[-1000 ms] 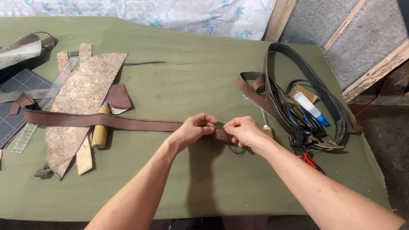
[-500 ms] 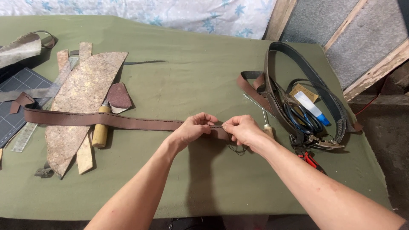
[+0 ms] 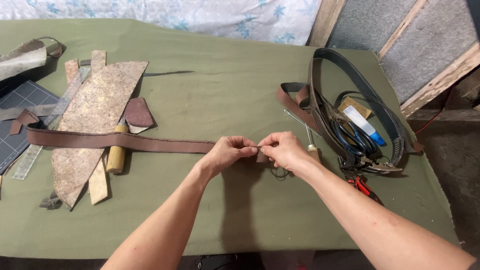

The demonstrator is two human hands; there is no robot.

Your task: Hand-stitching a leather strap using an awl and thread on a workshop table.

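Observation:
A long brown leather strap (image 3: 120, 141) lies across the green cloth-covered table (image 3: 220, 90), running from the far left to my hands. My left hand (image 3: 227, 152) pinches the strap's right end. My right hand (image 3: 285, 149) meets it fingertip to fingertip, pinching the same end together with a dark thread (image 3: 276, 172) that loops on the cloth just below. The strap's tip is hidden by my fingers. A wooden-handled awl (image 3: 312, 147) lies right behind my right hand.
Leather scraps (image 3: 95, 112), a wooden handle (image 3: 116, 155) and a ruler (image 3: 35, 150) lie left, beside a cutting mat (image 3: 20, 100). Right: dark coiled belts (image 3: 360, 100), a glue tube (image 3: 364, 125), pliers (image 3: 372, 165) and red-handled cutters (image 3: 364, 186). The table edge is close on the right.
My hands have stayed at the strap's end with only slight finger movement. The strap and the tools lie as before.

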